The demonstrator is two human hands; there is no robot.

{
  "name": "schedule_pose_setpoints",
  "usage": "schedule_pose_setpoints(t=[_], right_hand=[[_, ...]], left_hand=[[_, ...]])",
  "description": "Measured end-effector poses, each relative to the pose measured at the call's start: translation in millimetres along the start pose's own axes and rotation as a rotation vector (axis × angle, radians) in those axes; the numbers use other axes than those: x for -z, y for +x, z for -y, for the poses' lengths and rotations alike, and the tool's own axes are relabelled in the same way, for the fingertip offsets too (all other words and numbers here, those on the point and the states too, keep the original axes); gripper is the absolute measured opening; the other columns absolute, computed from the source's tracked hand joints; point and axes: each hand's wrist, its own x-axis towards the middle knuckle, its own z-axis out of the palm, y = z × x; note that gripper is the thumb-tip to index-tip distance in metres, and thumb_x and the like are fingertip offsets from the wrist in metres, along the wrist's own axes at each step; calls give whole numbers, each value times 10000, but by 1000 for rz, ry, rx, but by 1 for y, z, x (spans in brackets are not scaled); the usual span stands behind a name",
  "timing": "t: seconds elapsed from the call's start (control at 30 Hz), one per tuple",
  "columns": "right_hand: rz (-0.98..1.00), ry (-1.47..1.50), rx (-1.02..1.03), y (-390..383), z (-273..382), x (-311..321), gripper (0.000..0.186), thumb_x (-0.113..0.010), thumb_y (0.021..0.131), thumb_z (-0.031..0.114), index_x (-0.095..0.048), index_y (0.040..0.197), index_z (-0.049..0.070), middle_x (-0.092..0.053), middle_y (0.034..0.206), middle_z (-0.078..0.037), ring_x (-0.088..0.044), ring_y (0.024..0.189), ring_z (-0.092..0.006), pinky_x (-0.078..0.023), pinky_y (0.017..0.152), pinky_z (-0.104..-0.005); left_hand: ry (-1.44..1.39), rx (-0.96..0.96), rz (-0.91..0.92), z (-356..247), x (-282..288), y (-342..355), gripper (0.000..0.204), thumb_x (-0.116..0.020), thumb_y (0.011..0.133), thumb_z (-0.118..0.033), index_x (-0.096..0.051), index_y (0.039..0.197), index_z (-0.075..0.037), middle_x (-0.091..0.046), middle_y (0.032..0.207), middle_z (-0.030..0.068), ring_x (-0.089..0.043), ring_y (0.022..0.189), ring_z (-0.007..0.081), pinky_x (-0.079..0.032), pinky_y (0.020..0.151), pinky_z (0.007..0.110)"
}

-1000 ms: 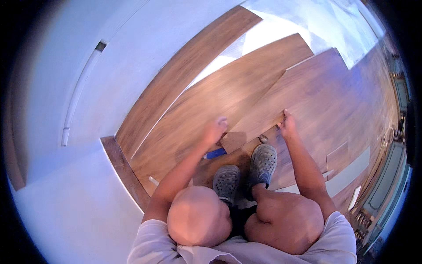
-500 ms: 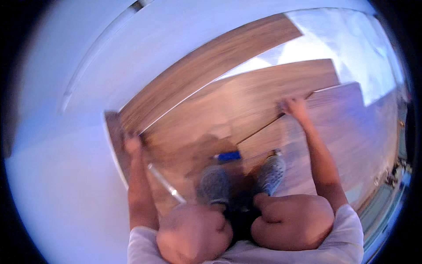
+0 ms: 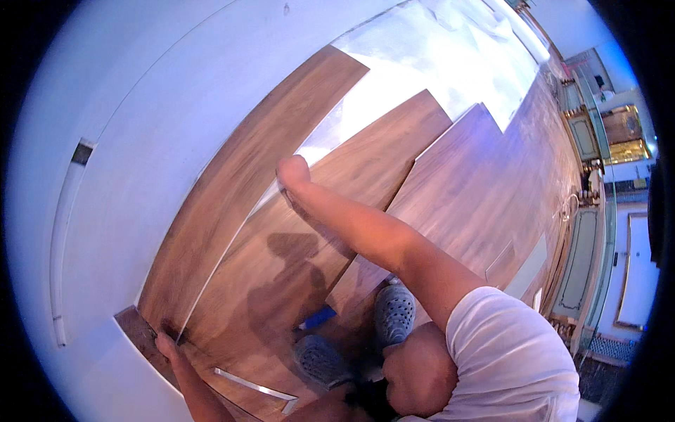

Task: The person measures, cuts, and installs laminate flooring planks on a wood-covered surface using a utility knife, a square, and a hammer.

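A long brown wood-look floor plank (image 3: 239,165) lies along the white wall, a thin pale gap between it and the laid floor planks (image 3: 380,158). My left hand (image 3: 166,345) is closed at the near end of this plank, its fingertips partly hidden in shadow. Further up, my right hand (image 3: 292,171) is curled at the plank's inner edge, its fingers mostly hidden behind the back of the hand. Near my left forearm rests a thin metal square (image 3: 249,383). A small blue tool (image 3: 316,318) lies in front of my grey clogs (image 3: 395,313).
Shiny pale underlay sheeting (image 3: 436,49) covers the floor beyond the planks. A short dark plank piece (image 3: 140,334) sits by the wall at the near left. At right stand glass panels and pale green panelled furniture (image 3: 580,253). A loose light strip (image 3: 527,267) lies nearby.
My view has turned to the right. My right hand has left the seam between the laid planks and moved across to the wall-side plank. The left hand stays at that plank's near end.
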Motion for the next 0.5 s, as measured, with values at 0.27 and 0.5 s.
schedule_pose_setpoints(t=[0.27,0.5], right_hand=[[-75,825,-407,4,-6,-25,202,-579,880,13,-532,685,38,-504,596,-50,-435,449,-143,-311,389,-305],[208,933,-260,-29,26,-9,201,-692,909,141,-563,782,53,-537,658,-42,-510,562,-140,-421,519,-303]], left_hand=[[515,-94,-252,71,37,71,723,-543,943,-548,-647,1147,138,-670,1137,309,-644,1064,420,-482,934,445],[1098,-153,-33,30,82,98,643,-520,960,-487,-629,1199,100,-661,1143,312,-639,1067,428,-486,948,474]])
